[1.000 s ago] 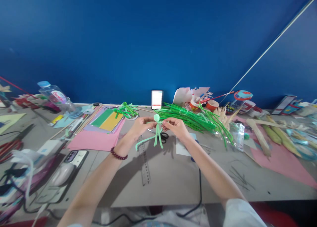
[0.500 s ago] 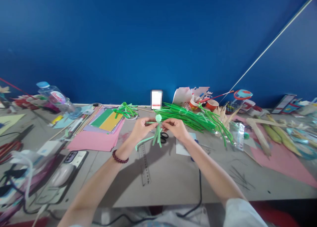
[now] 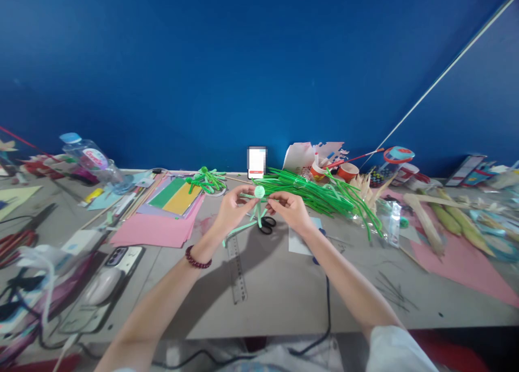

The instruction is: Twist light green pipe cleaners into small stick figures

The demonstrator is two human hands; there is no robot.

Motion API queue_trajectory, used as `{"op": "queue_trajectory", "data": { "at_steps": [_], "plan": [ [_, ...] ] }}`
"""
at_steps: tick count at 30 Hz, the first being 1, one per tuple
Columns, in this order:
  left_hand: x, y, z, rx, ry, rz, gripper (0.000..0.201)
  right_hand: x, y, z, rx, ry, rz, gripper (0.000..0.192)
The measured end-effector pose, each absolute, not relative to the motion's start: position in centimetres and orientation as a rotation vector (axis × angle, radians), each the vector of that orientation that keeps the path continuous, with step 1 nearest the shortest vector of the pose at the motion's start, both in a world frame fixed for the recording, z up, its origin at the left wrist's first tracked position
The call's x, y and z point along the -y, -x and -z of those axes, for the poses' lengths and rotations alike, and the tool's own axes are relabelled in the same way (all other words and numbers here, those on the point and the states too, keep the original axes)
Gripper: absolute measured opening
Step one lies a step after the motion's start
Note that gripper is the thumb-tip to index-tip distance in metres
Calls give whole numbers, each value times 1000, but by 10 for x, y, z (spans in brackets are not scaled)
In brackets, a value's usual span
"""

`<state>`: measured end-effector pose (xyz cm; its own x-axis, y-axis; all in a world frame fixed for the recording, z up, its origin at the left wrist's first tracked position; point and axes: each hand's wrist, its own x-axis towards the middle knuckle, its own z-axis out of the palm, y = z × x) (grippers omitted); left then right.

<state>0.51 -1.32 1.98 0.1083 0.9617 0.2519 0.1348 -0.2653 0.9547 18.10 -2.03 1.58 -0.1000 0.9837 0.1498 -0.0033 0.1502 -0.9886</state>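
My left hand point(image 3: 231, 210) and my right hand point(image 3: 290, 210) together hold a pale green pipe-cleaner figure point(image 3: 258, 205) above the grey table point(image 3: 284, 291). It has a coiled round top and several strands hanging down between my hands; one long strand trails down to the left. A dark bead bracelet sits on my left wrist. Just behind my right hand lies a heap of green pipe cleaners point(image 3: 312, 193). Black scissors point(image 3: 266, 224) lie under the figure.
A clear ruler point(image 3: 237, 266) lies in front of my hands. Pink and coloured paper sheets point(image 3: 162, 220) are at left, with a finished green pipe-cleaner shape point(image 3: 206, 180). A water bottle point(image 3: 91, 161), phone point(image 3: 121, 258) and mouse point(image 3: 99, 285) sit far left. Corn husks point(image 3: 441, 218) are right.
The figure's hanging strands have been drawn up a little and my hands sit slightly higher and closer around it. Nothing else on the table has moved.
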Motion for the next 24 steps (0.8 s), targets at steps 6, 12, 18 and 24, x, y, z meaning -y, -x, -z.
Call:
{"op": "queue_trajectory", "data": {
  "at_steps": [6, 12, 18, 24],
  "plan": [
    [18, -6, -26, -1165, -1720, -1154, 18, 25, -180, -13, 1566, 1107, -901, 19],
    [22, -9, -26, -1226, -1791, -1219, 17, 26, -179, -12, 1618, 1112, -790, 17],
    [22, -11, -25, -1211, -1673, -1167, 22, 29, -178, -15, 1646, 1127, -657, 14],
    [17, -9, -21, -1178, -1504, -1116, 27, 30, -178, -19, 1485, 1034, -1042, 23]
  ]
}}
